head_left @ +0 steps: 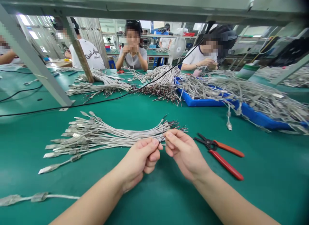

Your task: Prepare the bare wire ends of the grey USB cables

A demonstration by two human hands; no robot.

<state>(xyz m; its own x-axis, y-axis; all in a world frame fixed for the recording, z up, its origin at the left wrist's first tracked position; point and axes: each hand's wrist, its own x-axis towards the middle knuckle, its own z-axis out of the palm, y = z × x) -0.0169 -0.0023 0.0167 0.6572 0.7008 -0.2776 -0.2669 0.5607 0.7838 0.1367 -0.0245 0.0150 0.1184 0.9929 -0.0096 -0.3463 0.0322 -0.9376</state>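
Note:
A bundle of grey cables (106, 138) with metal terminals lies on the green table (154, 202) in front of me. My left hand (142, 160) and my right hand (184, 152) meet at the bundle's right end, both closed in a pinch on the stripped tip of one thin cable (161, 136). Red-handled wire strippers (222, 155) lie on the table just right of my right hand.
One loose cable (36, 197) lies at the near left. Blue trays (256, 117) heaped with cables stand at the right, and more cable piles (108, 84) at the back. A black cord (72, 105) crosses the table. Grey frame posts (31, 63) rise at left. Other people sit opposite; a white fan (177, 47) stands there.

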